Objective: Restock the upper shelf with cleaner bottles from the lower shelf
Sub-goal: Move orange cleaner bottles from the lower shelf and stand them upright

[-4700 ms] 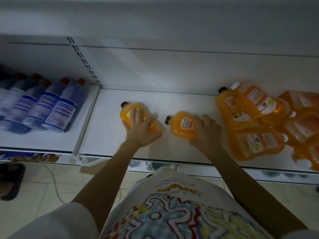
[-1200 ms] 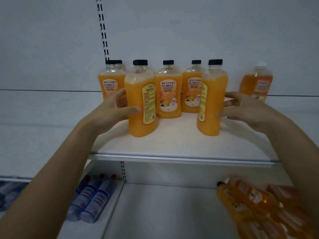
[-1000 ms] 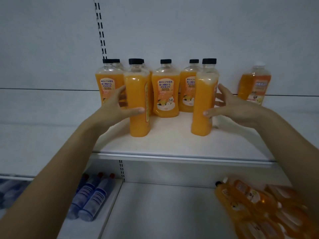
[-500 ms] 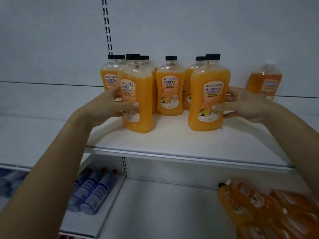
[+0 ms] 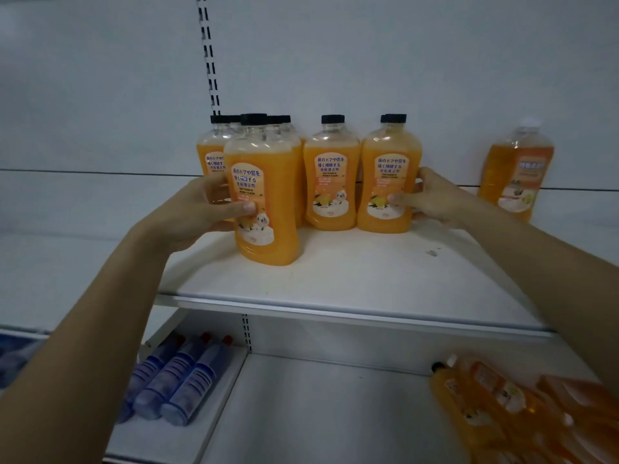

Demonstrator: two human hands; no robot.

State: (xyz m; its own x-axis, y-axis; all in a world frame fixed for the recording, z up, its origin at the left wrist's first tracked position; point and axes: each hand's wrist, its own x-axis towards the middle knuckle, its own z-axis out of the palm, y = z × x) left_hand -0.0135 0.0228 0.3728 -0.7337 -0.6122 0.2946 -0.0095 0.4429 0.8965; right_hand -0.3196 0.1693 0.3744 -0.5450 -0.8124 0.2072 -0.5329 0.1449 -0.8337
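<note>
Two orange cleaner bottles stand upright on the upper shelf [image 5: 351, 283], long axes vertical, one in each hand. The left hand [image 5: 197, 209] grips the front-left bottle [image 5: 264, 209] from its left side, thumb across the label, the other fingers hidden behind it. This bottle stands nearer the shelf's front edge than the black-capped row at the back wall. The right hand [image 5: 432, 199] grips the right bottle [image 5: 387, 182] from its right side, thumb on the label. That bottle is level with the middle bottle [image 5: 331, 182] just beside it. A white-capped bottle [image 5: 517, 175] stands apart toward the shelf's right end. Both forearms reach up and forward, wrists roughly level. More stock, a pile of orange bottles [image 5: 485, 396], lies on its side at the right end of the lower shelf [image 5: 318, 413], below the right arm. Likely next step is to let go and reach down, and the right hand is nearer that pile. Blue bottles [image 5: 181, 380] lie in the left bay.
</note>
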